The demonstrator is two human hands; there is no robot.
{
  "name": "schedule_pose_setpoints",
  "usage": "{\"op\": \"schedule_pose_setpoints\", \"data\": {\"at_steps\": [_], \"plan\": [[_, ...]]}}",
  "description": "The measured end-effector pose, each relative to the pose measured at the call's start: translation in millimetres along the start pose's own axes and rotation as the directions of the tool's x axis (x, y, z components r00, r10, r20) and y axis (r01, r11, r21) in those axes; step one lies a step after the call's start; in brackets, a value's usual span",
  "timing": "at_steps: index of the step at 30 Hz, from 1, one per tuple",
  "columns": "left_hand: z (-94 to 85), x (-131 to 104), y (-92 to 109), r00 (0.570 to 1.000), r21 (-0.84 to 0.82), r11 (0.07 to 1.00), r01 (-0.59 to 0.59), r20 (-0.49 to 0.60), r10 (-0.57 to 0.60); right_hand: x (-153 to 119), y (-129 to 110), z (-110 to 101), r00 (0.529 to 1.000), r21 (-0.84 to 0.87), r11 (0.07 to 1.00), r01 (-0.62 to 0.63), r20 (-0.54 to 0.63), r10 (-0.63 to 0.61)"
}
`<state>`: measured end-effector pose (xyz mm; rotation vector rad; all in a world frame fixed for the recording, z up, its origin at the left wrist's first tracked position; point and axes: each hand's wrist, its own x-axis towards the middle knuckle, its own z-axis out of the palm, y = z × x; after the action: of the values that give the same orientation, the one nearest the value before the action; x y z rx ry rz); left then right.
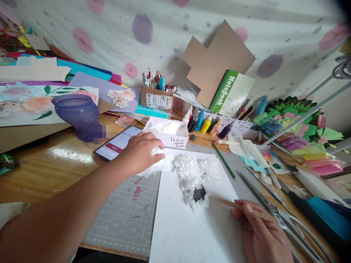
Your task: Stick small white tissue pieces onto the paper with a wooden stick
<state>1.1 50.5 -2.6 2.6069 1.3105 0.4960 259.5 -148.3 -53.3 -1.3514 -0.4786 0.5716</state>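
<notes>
A white sheet of paper (175, 233) lies on the grey cutting mat (117, 223). Crumpled white paper ruffles (186, 168) are clustered on it, around a dark patch (199, 193). My right hand (260, 230) grips a thin wooden stick (230, 203), its tip close to the right side of the ruffles. At the sheet's upper left, my left hand (144, 153) has its fingers curled and its thumb against white tissue paper (157, 150). Directly behind that hand stands an open white box (175, 140) with white material inside.
Left of the mat are a phone (112, 144) and a purple translucent vase (79, 117). Paint bottles (205, 124) and a brush box (157, 96) stand at the back. A green pencil (224, 160) and large scissors (263, 201) lie on the right.
</notes>
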Motion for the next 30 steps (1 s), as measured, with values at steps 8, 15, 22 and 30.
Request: {"op": "schedule_pose_setpoints", "data": {"at_steps": [8, 15, 22, 30], "plan": [[21.0, 9.1, 20.4, 0.994, 0.034, 0.995, 0.094, 0.052, -0.096, -0.7, 3.7, -2.4, 0.997, 0.071, 0.995, -0.074, 0.000, 0.075], [6.9, 4.3, 24.7, 0.998, -0.188, 0.981, 0.055, 0.002, -0.056, -4.3, 3.8, 0.0, 1.000, 0.049, 0.999, 0.014, 0.024, -0.016], [7.7, -15.9, 61.3, 0.987, -0.620, 0.784, -0.036, 0.101, 0.125, -17.0, -10.3, 1.5, 0.864, -0.204, 0.925, 0.320, 0.463, -0.197], [16.8, -19.6, 80.2, 0.927, -0.752, 0.656, 0.069, 0.291, 0.236, -19.1, -19.0, 7.4, 0.777, -0.237, 0.887, 0.397, 0.601, -0.187]]}}
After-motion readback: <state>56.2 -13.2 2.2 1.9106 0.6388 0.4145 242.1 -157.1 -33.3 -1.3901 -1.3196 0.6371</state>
